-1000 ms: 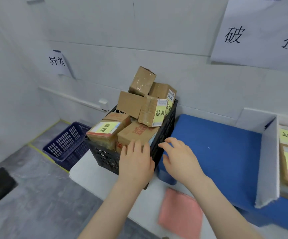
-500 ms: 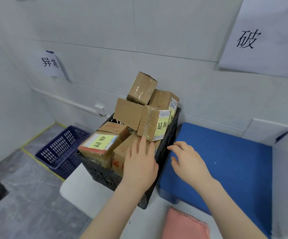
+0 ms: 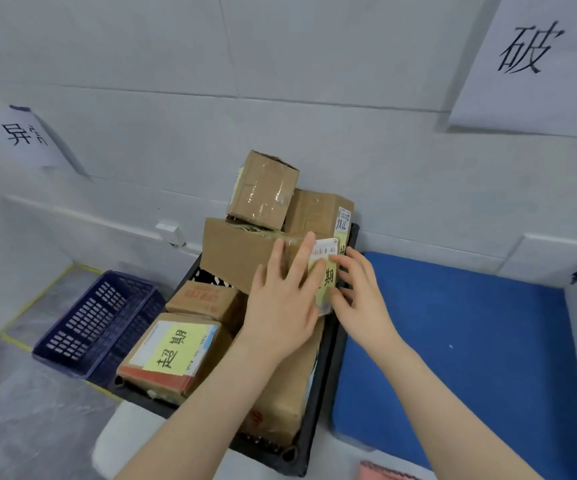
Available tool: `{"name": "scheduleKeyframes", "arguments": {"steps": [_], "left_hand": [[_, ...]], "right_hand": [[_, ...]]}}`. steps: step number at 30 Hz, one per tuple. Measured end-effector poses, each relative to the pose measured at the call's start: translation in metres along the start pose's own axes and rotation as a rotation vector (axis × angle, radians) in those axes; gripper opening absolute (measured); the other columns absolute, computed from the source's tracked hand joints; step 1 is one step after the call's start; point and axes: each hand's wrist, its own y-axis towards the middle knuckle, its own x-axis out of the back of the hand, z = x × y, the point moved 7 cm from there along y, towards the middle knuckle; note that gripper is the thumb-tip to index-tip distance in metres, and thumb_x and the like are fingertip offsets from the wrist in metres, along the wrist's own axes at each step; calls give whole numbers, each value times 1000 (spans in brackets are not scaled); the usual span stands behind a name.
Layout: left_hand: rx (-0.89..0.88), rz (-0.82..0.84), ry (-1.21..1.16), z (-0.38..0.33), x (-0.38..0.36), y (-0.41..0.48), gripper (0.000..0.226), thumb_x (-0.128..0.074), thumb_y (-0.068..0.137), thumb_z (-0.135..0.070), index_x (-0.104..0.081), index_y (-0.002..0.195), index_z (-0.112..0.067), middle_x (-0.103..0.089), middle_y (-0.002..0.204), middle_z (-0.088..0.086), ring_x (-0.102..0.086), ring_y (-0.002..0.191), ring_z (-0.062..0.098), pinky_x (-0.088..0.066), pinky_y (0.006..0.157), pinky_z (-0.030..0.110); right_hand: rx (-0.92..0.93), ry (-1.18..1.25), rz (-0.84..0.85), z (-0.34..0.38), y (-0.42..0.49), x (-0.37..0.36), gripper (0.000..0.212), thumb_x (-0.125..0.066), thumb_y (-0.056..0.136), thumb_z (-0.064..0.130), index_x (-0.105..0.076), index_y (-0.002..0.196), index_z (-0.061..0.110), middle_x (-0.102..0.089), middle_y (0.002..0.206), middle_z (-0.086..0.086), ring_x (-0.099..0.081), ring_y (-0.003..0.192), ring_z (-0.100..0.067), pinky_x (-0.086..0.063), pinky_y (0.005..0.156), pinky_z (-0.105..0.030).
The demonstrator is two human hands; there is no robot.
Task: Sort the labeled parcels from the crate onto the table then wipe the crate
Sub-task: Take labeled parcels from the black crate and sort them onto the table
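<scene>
A black crate (image 3: 328,375) stands on the white table (image 3: 114,445), heaped with several cardboard parcels. My left hand (image 3: 280,303) lies with spread, straight fingers on the side of a taped parcel (image 3: 327,252) that bears a yellow label and a barcode sticker. My right hand (image 3: 359,289) touches that parcel's labelled face from the right, fingers lightly bent, so the parcel sits between both hands. Another yellow-labelled parcel (image 3: 173,348) lies at the crate's front left. A small taped box (image 3: 263,188) tops the heap.
A blue padded surface (image 3: 470,341) adjoins the crate on the right, with a white divider (image 3: 557,258) behind it. A pink cloth (image 3: 384,474) peeks in at the bottom edge. A blue basket (image 3: 96,327) sits on the floor, left. Paper signs hang on the wall.
Both hands have risen from the crate's front rim up to the yellow-labelled parcel high in the heap. The view has moved closer and turned left.
</scene>
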Motion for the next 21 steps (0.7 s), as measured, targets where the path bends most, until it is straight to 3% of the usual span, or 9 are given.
{"name": "scheduleKeyframes", "arguments": {"steps": [4,6,10,14,18,21], "left_hand": [[29,-22,-146,10,5,-1,56,-43,87,-32,-36,142,-27,-10,161,11,-25,142,39,-59,65,38],[8,-50,-196,12,10,-1,56,-43,87,-30,-36,143,-26,-10,161,9,-27,142,37,-58,60,34],[62,-180,-407,23,36,-11,54,-37,87,-30,-45,140,-25,-17,160,3,-45,131,23,-51,56,25],[189,-224,-613,34,40,-35,47,-41,91,-31,-43,138,-33,-14,157,-19,-60,94,5,-48,58,20],[235,-109,-697,36,22,-52,46,-45,95,-26,-44,141,-31,-15,156,-25,-57,109,9,-38,69,8],[206,-90,-678,37,22,-55,46,-46,95,-28,-45,141,-31,-18,154,-29,-60,98,11,-34,67,6]], "right_hand": [[-3,141,-66,0,-1,-11,56,-54,88,11,-43,125,52,-35,138,23,-50,121,-2,-54,85,-25],[1,158,-106,6,-5,-10,58,-56,87,6,-45,125,48,-37,138,20,-51,118,-1,-57,83,-30],[79,186,-134,33,-18,-1,56,-55,87,0,-52,129,37,-37,140,17,-52,116,-5,-58,75,-29],[119,98,-120,52,-33,8,45,-52,87,10,-57,125,34,-42,134,20,-56,102,-10,-53,64,-20],[43,27,-42,45,-43,-6,43,-51,91,8,-55,128,32,-38,131,26,-54,98,-4,-47,66,-17],[44,-43,16,44,-46,-10,47,-49,88,23,-50,134,33,-29,141,28,-52,106,2,-53,70,-23]]}}
